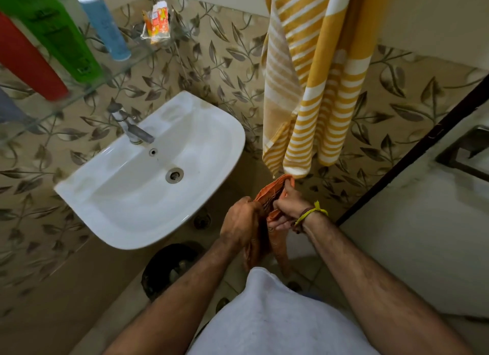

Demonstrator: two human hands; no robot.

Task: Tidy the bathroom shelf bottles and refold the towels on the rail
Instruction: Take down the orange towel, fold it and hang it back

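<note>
Towels were mid-job: an orange cloth point(275, 217) sat bunched between both hands in the lower centre of the frame, below the hanging yellow striped towel point(315, 90) and right of the white basin point(111, 195). The left hand point(240, 222) was closed over the cloth's left side, and the right hand point(287, 209), its wrist tied with a yellow thread point(312, 213), pinched the upper edge, fingers curled shut on fabric. The cloth's long axis ran roughly up and down the frame, one end poking up toward the striped towel's hem, the other trailing down toward the person's shirt. By my reading its folding was only begun; no neat fold showed. The striped towel hung long and vertical in the upper right, loosely draped and apparently not yet refolded. On the glass shelf point(111, 71) at upper left, a red bottle point(29, 60), green bottle point(55, 31) and blue bottle point(105, 23) stood in a row; whether they were tidied I cannot tell.
</note>
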